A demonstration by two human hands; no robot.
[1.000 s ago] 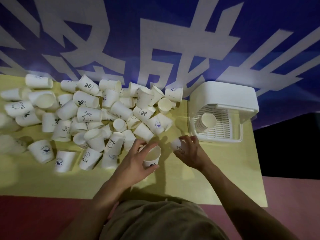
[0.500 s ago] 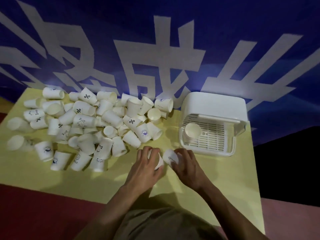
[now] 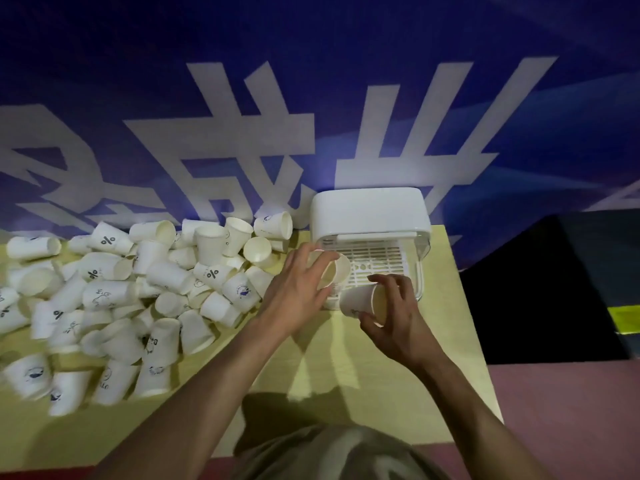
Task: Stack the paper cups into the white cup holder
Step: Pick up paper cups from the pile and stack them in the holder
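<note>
Bare, sleeveless forearms; the garment (image 3: 332, 452) at the torso looks olive-grey, perhaps khaki.

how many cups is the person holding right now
2: one cup in the left hand over the white cup holder, one cup in the right hand beside it.

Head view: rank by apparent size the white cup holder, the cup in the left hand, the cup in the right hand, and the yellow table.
1. yellow table, by far the largest.
2. white cup holder.
3. cup in the right hand and cup in the left hand: they look alike; fingers partly hide the left one, so no ranking between them.
</note>
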